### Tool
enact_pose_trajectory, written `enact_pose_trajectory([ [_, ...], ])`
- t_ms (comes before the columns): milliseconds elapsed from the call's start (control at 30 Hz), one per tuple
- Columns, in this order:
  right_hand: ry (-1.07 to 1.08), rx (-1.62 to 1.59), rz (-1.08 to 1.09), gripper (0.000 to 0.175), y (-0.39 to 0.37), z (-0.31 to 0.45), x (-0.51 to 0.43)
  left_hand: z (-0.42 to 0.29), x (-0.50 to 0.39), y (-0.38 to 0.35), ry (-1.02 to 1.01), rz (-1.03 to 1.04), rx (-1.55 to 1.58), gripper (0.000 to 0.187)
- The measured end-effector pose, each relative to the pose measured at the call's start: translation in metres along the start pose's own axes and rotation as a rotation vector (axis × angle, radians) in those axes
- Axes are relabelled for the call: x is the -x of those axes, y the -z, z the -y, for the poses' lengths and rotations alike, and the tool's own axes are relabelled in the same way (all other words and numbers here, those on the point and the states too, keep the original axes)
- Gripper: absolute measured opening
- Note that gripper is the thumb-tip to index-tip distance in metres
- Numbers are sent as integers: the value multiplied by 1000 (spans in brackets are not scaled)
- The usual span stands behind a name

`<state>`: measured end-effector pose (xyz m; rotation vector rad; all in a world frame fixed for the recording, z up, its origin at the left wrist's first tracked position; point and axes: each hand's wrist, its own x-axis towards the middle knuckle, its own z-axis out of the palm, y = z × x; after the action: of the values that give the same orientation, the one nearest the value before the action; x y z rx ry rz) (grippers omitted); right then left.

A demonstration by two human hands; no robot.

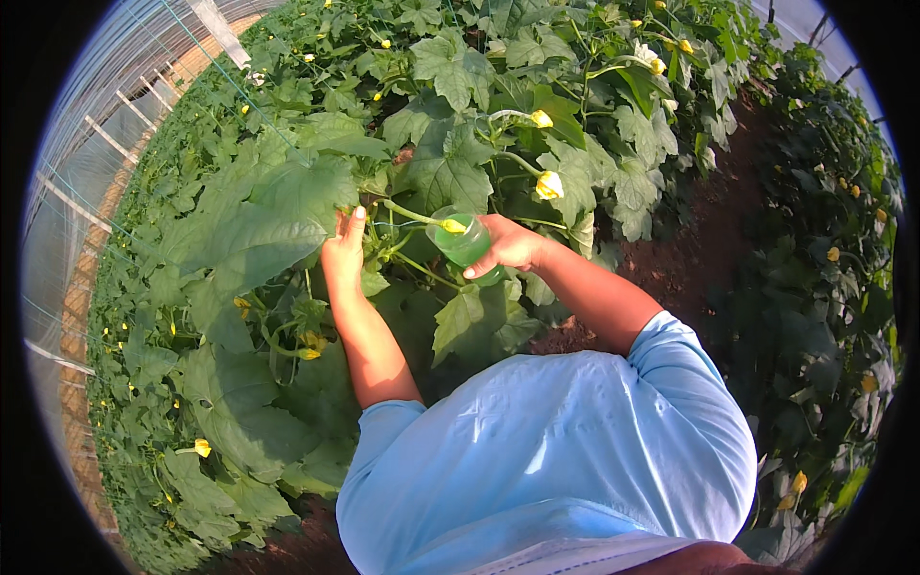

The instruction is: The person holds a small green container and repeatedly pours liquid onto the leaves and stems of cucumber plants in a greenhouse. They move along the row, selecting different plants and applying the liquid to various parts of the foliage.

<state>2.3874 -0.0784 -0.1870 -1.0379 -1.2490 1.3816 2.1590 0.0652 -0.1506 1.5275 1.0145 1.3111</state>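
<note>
My right hand (507, 246) is closed around a clear plastic cup (471, 251) holding green liquid, tilted with its mouth to the upper left. The yellow tip of a young green gourd-like fruit (413, 213) lies at the cup's mouth; whether it touches the liquid I cannot tell. My left hand (345, 241) is raised beside the fruit's stem end, thumb up, at the edge of a large green leaf (277, 215). Its fingers are partly hidden by the leaf, so what they hold does not show. Two more fruits with yellow flowers (549, 185) hang above the cup.
Dense leafy vines surround both hands. Thin green strings (266, 118) run up at the left. Bare reddish soil (675, 251) forms a path at the right, with another vine row (805, 323) beyond. White posts and plastic sheeting (61, 237) stand at the far left.
</note>
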Motion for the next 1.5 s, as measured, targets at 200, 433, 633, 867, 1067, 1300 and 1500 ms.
enact_pose_trajectory([
  [200, -108, 60, -18, 68, -13, 24, -12, -29, 25, 19, -394, -149, -711, 28],
  [433, -44, -14, -26, 66, -6, -3, -31, -75, 19, -18, -743, 441, -663, 25],
  [633, -50, -2, -53, 69, -1, -16, -27, -61, 8, -24, -781, 454, -554, 24],
  [867, 35, -86, -102, 69, 4, -12, -4, -60, 7, -25, -879, 408, -524, 25],
  [1067, 38, -64, -112, 72, 11, -15, 5, -67, 14, -31, -886, 405, -576, 28],
  [1300, 28, -51, -139, 72, 13, -19, 11, -68, 16, -34, -913, 332, -556, 25],
  [1500, 21, -31, -160, 70, 14, -19, 16, -63, 16, -34, -937, 341, -622, 22],
])
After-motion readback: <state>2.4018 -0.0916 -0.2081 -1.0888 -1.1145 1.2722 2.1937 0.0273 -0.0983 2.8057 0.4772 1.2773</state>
